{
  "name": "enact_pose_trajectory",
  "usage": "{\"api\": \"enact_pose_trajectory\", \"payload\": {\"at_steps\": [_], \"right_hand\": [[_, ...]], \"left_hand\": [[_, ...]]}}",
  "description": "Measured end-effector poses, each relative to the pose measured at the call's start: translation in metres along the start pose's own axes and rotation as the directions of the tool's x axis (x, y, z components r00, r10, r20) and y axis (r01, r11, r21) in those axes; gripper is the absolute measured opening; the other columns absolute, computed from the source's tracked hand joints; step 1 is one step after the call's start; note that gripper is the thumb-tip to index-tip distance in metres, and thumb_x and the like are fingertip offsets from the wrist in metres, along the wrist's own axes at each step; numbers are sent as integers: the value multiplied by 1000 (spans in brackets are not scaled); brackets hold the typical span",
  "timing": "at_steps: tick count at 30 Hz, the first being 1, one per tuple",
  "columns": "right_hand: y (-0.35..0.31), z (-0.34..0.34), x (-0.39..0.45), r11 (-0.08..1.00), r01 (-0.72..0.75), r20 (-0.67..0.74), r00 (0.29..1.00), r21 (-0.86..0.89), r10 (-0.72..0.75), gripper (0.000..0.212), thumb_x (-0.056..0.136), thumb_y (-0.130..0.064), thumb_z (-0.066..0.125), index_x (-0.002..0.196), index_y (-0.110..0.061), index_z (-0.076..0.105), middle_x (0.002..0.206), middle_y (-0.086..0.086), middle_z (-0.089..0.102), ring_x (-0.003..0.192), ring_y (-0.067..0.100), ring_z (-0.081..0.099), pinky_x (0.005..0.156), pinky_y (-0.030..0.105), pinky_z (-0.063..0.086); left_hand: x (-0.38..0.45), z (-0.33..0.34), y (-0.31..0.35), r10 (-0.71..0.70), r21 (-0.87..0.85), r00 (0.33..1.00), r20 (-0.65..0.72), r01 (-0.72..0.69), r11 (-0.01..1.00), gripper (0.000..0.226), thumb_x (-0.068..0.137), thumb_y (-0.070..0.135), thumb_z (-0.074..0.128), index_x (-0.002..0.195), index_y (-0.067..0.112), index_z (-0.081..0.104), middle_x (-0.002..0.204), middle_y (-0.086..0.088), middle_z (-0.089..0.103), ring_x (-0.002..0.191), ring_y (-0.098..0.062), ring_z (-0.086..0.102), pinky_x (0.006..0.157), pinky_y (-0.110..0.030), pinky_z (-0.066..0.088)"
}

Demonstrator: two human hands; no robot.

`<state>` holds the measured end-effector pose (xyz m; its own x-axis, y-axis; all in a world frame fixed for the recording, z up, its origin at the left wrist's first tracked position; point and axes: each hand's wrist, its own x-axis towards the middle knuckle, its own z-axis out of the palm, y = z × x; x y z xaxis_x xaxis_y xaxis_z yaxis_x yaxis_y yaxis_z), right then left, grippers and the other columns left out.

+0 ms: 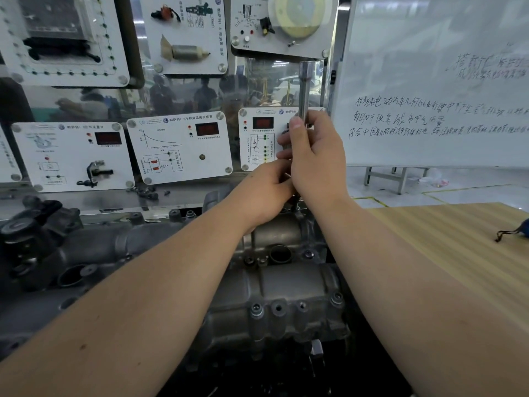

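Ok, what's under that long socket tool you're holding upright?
The grey engine casting lies below the socket tool. The right hand grips its shaft and the left hand curls round its lower end, so the tip and whatever it meets are covered.

Behind my grip (315, 159): mirrored metal backboard (186, 93) carrying white rectangular instrument panels (180, 147) with red digital displays. One row sits level with my grip and runs left, another row is above. I see blurred people reflected in the mirror. Right of my grip: large whiteboard (435, 81) with black handwriting, on a grey metal stand (400, 179). Below that, glossy grey floor (472, 190) with yellow lines. Lower right of my grip: pale striped wooden tabletop (458, 253), small dark corded pouch (515, 229) at its far edge. Even light, soft glare on the whiteboard.
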<state>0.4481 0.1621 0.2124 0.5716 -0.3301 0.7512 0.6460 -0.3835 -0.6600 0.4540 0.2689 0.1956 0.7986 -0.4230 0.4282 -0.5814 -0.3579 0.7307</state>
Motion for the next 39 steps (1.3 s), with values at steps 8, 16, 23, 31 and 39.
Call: {"api": "enact_pose_trajectory", "payload": {"at_steps": [8, 16, 23, 31, 39], "right_hand": [[-3, 2, -1, 1000, 3, -14, 1000, 4, -3, 18, 106, -33, 43, 97, -28, 57, 77, -9, 69, 62, 6, 66, 68, 31, 52], [-4, 0, 0, 1000, 21, -21, 1000, -2, -21, 25, 107, -27, 43, 85, -27, 54, 77, -8, 68, 59, 4, 67, 57, 12, 45], [-4, 2, -2, 998, -18, -18, 1000, 68, 19, 11, 106, -35, 45, 96, -36, 51, 77, -6, 71, 61, 7, 66, 66, 29, 53], [-5, 1, -2, 999, 28, 9, 1000, -20, -28, 23, 107, -28, 42, 89, -29, 56, 78, -9, 68, 60, 0, 62, 60, 13, 46], [-5, 0, -2, 997, -1, -47, 999, 78, 4, 8, 104, -33, 52, 97, -36, 51, 74, -8, 71, 62, 4, 67, 66, 22, 53]], "left_hand": [[0, 0, -1, -4, -62, 1000, 27, 5, 998, 19, 105, 20, 51, 107, 23, 69, 104, -7, 76, 107, -28, 70, 96, -51, 55], [0, 1, -1, 19, -51, 1000, 6, -18, 999, 16, 102, 14, 53, 111, 17, 65, 103, -9, 75, 102, -29, 70, 88, -47, 57], [0, 0, 0, 4, -48, 1000, 30, -2, 999, 21, 99, 24, 52, 109, 17, 68, 104, -8, 75, 104, -31, 70, 100, -57, 52], [1, 0, -1, 2, -40, 1000, 13, -2, 999, 19, 102, 19, 50, 109, 23, 67, 102, -3, 76, 103, -25, 70, 89, -45, 56], [0, 0, 1, 40, 5, 999, 8, -40, 999, 16, 104, 15, 51, 111, 17, 65, 103, -13, 73, 101, -34, 68, 96, -58, 52]]}}
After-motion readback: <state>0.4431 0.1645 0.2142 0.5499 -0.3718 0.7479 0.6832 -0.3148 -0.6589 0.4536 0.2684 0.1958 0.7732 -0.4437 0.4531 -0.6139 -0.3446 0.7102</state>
